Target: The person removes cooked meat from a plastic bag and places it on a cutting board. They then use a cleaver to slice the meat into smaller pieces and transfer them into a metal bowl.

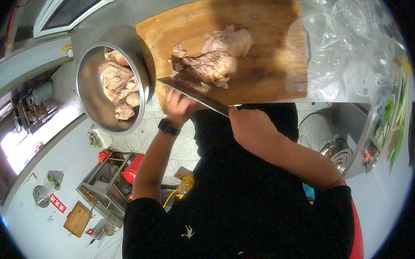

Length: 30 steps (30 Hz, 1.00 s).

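My right hand is closed around the handle of a cleaver. The cleaver's blade slants up to the left over the near edge of a wooden cutting board. Just below the blade is my left hand, fingertips partly hidden by it, so whether it holds anything cannot be seen. On the board, beyond the blade, lies a loose pile of pale cooked meat, part of it cut or torn into thin pieces. A steel bowl to the left holds several larger chunks of meat.
Clear plastic bags cover the counter at the right. Beyond them are green onions and a small metal container. A white-framed device stands at the upper left. A large metal pot sits below the counter, right of my body.
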Each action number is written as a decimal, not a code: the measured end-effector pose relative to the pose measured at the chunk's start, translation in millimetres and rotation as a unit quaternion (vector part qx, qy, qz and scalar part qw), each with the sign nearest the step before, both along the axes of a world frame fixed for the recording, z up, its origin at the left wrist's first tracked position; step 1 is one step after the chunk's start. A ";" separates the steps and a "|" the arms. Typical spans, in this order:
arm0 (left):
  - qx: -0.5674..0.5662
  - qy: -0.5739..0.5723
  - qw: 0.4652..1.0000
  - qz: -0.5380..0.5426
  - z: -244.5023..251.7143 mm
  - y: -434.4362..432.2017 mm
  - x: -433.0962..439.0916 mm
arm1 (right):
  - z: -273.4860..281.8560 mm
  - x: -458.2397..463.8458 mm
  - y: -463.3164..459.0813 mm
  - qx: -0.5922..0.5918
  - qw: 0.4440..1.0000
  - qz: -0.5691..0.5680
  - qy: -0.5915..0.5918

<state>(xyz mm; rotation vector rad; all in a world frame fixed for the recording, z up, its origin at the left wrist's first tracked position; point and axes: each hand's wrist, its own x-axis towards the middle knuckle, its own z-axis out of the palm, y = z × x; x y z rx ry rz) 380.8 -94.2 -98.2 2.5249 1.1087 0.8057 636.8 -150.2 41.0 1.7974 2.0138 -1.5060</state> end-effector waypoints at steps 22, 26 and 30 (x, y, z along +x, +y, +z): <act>0.010 0.004 1.000 -0.016 1.8 6.8 4.1 | 9.1 6.5 8.2 -0.102 0.995 0.012 -0.019; 0.024 0.007 0.999 -0.023 2.8 5.0 3.5 | 5.3 2.2 10.6 0.005 1.000 -0.015 0.020; 0.006 0.003 1.000 -0.017 0.4 4.5 1.4 | 6.2 6.2 8.4 -0.039 0.999 -0.012 0.008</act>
